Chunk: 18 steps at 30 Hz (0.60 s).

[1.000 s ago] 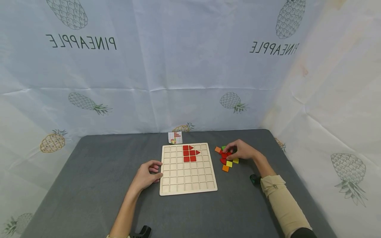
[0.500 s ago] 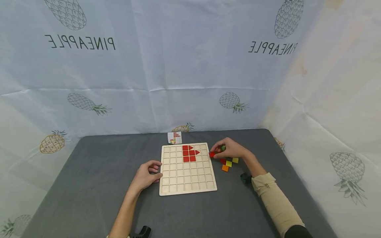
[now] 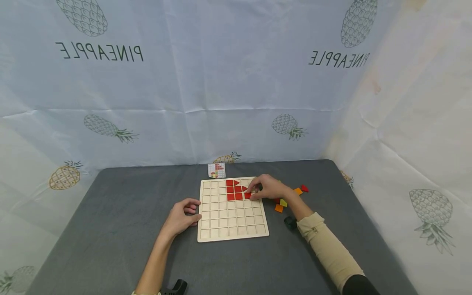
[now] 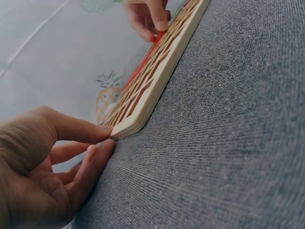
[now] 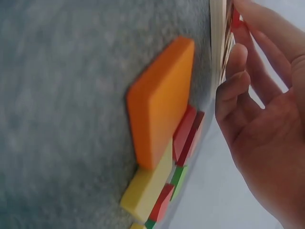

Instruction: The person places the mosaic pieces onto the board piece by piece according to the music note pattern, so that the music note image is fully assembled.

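A pale wooden grid board (image 3: 232, 219) lies on the grey table. My left hand (image 3: 180, 217) grips its left edge, thumb and fingers pinching the rim in the left wrist view. Over the board's upper right part, my right hand (image 3: 271, 187) pinches a red square tile (image 3: 247, 196) between thumb and fingertips. That tile is right at a cell beside the bottom row of a block of red tiles (image 3: 230, 190), which has square pieces and pointed ones. In the right wrist view, a sliver of the pinched red tile (image 5: 236, 18) shows at the fingertips.
Loose tiles lie right of the board: an orange one (image 3: 279, 208), a yellow one (image 3: 283, 203), another orange one (image 3: 298, 191) and a red one (image 3: 304, 188), partly behind the right forearm. A small printed pattern card (image 3: 216, 170) lies behind the board. A pineapple-print curtain (image 3: 236, 82) hangs beyond.
From the loose tiles, my right hand has picked up a red square and carried it left onto the board. My left hand has stayed on the board's edge.
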{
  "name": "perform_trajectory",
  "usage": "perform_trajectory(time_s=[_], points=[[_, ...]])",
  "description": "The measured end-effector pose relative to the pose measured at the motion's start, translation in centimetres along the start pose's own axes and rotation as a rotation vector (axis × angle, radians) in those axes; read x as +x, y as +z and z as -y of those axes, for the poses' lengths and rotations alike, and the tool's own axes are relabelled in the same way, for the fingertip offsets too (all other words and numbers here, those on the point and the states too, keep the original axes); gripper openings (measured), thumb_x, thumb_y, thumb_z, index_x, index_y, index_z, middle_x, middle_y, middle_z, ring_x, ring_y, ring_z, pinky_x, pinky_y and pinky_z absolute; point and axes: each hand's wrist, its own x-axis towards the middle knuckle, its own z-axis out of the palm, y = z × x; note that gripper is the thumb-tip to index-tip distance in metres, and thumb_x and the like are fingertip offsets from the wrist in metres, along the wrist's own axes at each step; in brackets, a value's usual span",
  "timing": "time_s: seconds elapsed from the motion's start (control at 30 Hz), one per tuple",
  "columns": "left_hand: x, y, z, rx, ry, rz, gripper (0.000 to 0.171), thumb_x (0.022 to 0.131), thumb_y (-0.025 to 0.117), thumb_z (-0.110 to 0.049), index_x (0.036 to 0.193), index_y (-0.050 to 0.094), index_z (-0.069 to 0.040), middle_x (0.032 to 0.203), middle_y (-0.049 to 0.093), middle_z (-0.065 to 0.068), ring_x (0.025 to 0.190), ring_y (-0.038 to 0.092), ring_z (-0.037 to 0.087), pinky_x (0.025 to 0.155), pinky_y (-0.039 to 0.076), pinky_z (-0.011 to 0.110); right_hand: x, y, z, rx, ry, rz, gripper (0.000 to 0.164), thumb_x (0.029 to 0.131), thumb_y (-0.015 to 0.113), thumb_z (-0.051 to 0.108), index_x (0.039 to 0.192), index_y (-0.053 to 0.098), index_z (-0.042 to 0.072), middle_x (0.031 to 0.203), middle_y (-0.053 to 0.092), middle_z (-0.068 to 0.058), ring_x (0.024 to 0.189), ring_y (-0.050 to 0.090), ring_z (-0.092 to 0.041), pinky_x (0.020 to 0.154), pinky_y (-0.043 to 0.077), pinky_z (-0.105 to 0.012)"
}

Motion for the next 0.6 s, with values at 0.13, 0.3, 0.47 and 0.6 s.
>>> perform_trajectory(time_s=[0.13, 0.3, 0.47, 0.6], points=[[0.0, 0.0, 0.0, 0.001, 0.005, -0.003, 0.041, 0.091, 0.08, 0.004, 0.131, 0.07, 0.003, 0.113, 0.061, 0.019, 0.093, 0.062, 0.022, 0.066, 0.066, 0.032, 0.3, 0.3, 0.1, -0.01, -0.035, -0.006, 0.019, 0.094, 0.086, 0.017, 0.11, 0.083, 0.008, 0.114, 0.08, -0.012, 0.089, 0.067, -0.01, 0.08, 0.059, -0.025], [0.0, 0.0, 0.0, 0.004, 0.009, -0.007, 0.041, 0.091, 0.08, 0.004, 0.13, 0.07, 0.003, 0.112, 0.062, 0.019, 0.093, 0.062, 0.021, 0.066, 0.066, 0.032, 0.3, 0.4, 0.1, -0.004, -0.035, -0.001, 0.02, 0.094, 0.086, 0.018, 0.112, 0.083, 0.008, 0.117, 0.08, -0.012, 0.091, 0.068, -0.012, 0.082, 0.06, -0.025], [-0.1, 0.0, -0.1, 0.005, 0.009, -0.008, 0.041, 0.09, 0.081, 0.004, 0.13, 0.07, 0.003, 0.112, 0.062, 0.018, 0.093, 0.061, 0.021, 0.066, 0.066, 0.032, -0.4, 0.0, -0.1, 0.001, -0.021, -0.016, 0.022, 0.096, 0.085, 0.02, 0.115, 0.083, 0.01, 0.114, 0.08, -0.009, 0.09, 0.067, -0.012, 0.082, 0.061, -0.028], [0.0, 0.0, -0.1, 0.004, 0.006, -0.009, 0.041, 0.09, 0.08, 0.004, 0.13, 0.07, 0.003, 0.112, 0.062, 0.018, 0.093, 0.061, 0.022, 0.066, 0.066, 0.032, -1.5, -1.0, -0.6, 0.022, 0.022, -0.04, 0.023, 0.096, 0.084, 0.022, 0.117, 0.083, 0.012, 0.111, 0.079, -0.006, 0.09, 0.065, -0.01, 0.082, 0.059, -0.029]])
